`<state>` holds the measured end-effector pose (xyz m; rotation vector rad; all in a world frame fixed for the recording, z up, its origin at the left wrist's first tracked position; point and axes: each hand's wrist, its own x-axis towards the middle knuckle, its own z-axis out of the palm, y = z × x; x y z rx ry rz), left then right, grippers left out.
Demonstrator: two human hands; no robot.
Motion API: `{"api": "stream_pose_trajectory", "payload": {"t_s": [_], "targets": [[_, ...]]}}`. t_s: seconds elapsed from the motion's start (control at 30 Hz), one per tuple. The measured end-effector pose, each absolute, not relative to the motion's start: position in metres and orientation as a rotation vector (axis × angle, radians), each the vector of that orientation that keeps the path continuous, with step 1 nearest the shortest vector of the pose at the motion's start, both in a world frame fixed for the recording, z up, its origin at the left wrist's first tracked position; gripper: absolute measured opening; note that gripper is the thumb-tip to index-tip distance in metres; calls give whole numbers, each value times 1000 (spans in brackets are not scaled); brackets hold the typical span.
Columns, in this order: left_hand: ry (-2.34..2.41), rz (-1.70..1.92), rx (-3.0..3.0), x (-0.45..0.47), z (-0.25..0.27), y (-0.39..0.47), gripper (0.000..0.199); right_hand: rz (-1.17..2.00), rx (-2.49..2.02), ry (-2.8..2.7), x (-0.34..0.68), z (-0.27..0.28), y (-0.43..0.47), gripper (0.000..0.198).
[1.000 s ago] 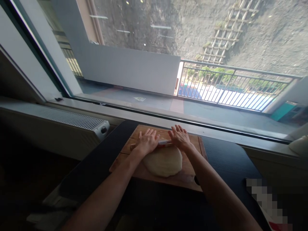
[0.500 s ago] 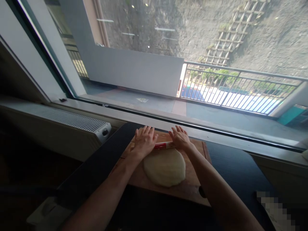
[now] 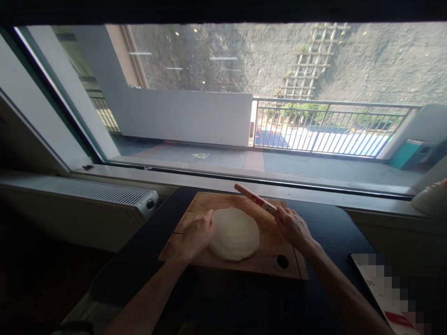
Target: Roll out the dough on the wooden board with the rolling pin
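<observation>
A flat, rounded sheet of dough (image 3: pixel 234 234) lies on a wooden cutting board (image 3: pixel 206 202). My left hand (image 3: pixel 198 231) is at the left edge of the dough, its fingers closed on that edge; the fingertips are partly hidden. In my right hand (image 3: pixel 292 225) is one end of a slim rolling pin (image 3: pixel 253 197) with a red-and-white wrapper. The pin slants up and to the left above the board's far right part, apart from the dough.
The board rests on a dark table (image 3: pixel 328 223) with rounded corners, against a window sill (image 3: pixel 216 182). A white radiator (image 3: pixel 104 204) stands at the left. A flat, partly blurred-out item (image 3: pixel 375 284) lies at the table's right. The board has a dark round hole (image 3: pixel 282 261).
The rolling pin has come off the board and swung right in my right hand. My left hand has left the pin and moved down to the dough's left edge. The view has tilted.
</observation>
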<state>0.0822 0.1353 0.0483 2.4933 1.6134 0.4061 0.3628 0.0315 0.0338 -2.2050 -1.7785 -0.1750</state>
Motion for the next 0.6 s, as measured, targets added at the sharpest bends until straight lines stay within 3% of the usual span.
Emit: {"api": "stream_pose_trajectory", "payload": {"t_s": [0.3,0.6], "targets": [[1650,43,2198,120,84,190,37,-107,-2324,-1713,388,32,-24,29],[1364,66,2059,122,74,205,36,-112,-2250,-1732,382,43,-5,45]]}}
